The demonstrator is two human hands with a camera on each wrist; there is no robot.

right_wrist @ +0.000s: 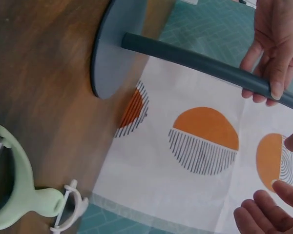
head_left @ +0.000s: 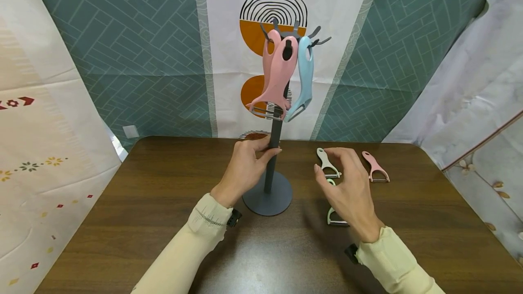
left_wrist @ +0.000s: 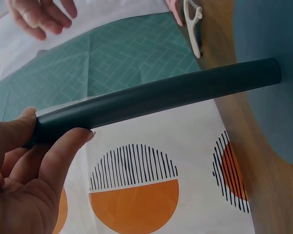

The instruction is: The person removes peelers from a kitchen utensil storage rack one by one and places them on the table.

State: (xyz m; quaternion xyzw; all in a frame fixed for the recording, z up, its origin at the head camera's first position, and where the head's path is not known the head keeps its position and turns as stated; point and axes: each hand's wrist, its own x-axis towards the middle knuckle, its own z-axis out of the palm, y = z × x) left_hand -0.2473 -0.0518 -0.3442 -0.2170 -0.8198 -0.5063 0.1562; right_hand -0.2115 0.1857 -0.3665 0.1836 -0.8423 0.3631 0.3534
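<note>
My left hand (head_left: 244, 167) grips the dark grey pole (left_wrist: 161, 97) of an upright stand, fingers and thumb round it below the hanging peelers. From hooks at the top hang two pink peelers, the front one (head_left: 282, 74) overlapping the other, and a light blue peeler (head_left: 305, 71). To the right of the pole, my right hand (head_left: 349, 189) hovers over the table, thumb and fingers apart and holding nothing. Beneath it lies a green peeler (right_wrist: 27, 180), partly hidden in the head view. A white peeler (head_left: 325, 161) lies just behind, and a pink peeler (head_left: 373, 164) farther right.
The stand's round base (head_left: 265, 201) rests on the brown wooden table (head_left: 143, 221). Several bare hooks (head_left: 316, 32) stick out at the top right of the stand. A patterned cloth (head_left: 155, 58) hangs behind the table, with pale cloths at both sides.
</note>
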